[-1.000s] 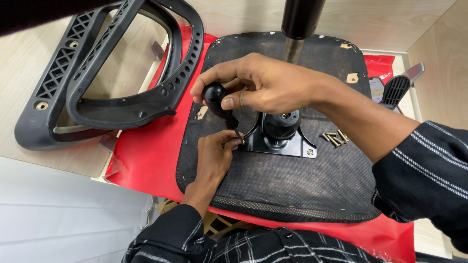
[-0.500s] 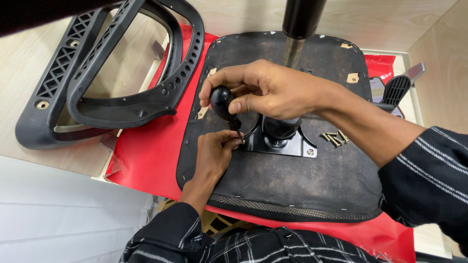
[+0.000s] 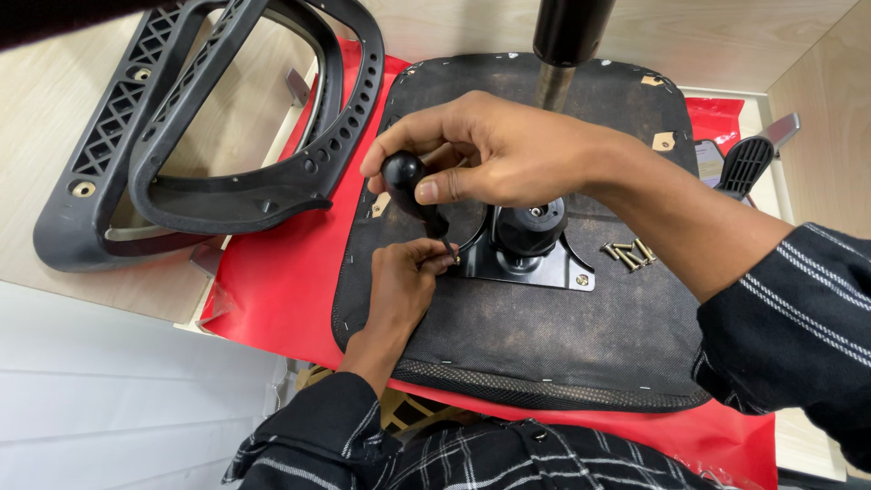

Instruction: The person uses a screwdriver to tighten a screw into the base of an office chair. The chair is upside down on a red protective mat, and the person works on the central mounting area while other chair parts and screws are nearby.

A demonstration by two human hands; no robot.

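Gripping a black-handled screwdriver (image 3: pixel 413 186) upright, the right hand (image 3: pixel 508 150) closes round its knob, tip at the metal plate's (image 3: pixel 562 268) left corner on the upturned seat (image 3: pixel 544 336); the left hand (image 3: pixel 399 281) pinches something small there to steady it. Right of the plate lie loose screws (image 3: pixel 631 254); left, two armrests (image 3: pixel 209 118).

Light wood floor (image 3: pixel 54 118): red sheet (image 3: pixel 281 290), black plastic armrests (image 3: pixel 181 172).

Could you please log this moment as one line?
right hand: grips black-handled screwdriver | left hand: steadies tip at metal plate | upturned chair seat | spare screws nearby
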